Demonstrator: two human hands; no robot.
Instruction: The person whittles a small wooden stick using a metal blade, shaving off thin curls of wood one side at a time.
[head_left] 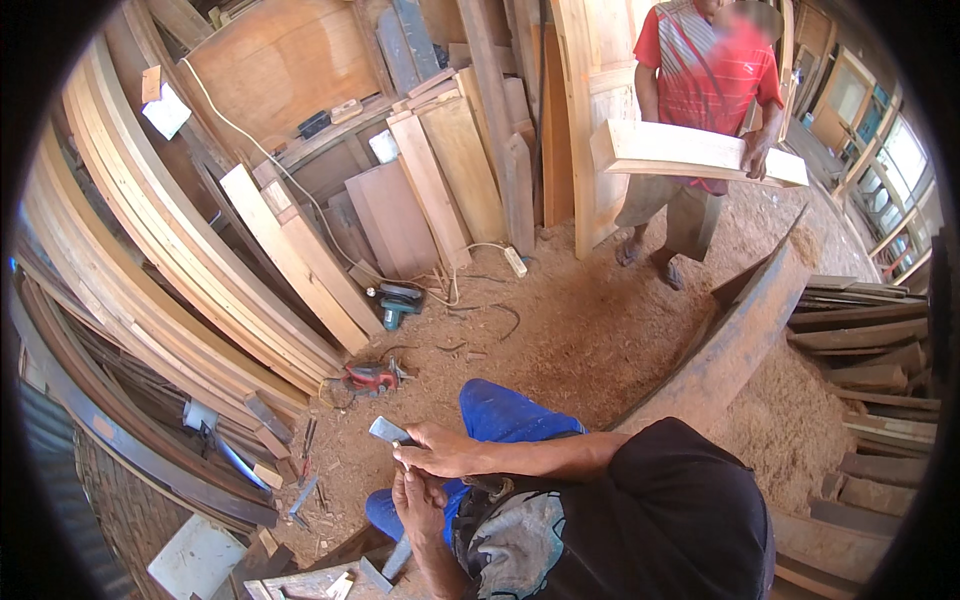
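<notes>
My right hand [440, 450] is closed around a flat grey metal blade [388, 430], whose broad end sticks out past the fingers. Just below it, my left hand [418, 503] has its fingers bent and pinched together, close to the right hand. A small whitish piece [402, 461] shows between the two hands, too small to name. Near my left forearm lies a T-shaped tool [376, 575] with a grey metal head, perhaps a hammer, beside a wooden frame [300, 582].
A red power tool [374, 378] and a teal power tool [400, 304] lie on the sawdust-covered floor. Long boards [170, 220] lean at left. A person [705, 90] in red holds a thick wooden beam [690, 150]. A large plank [720, 350] slants at right, near stacked timber [870, 375].
</notes>
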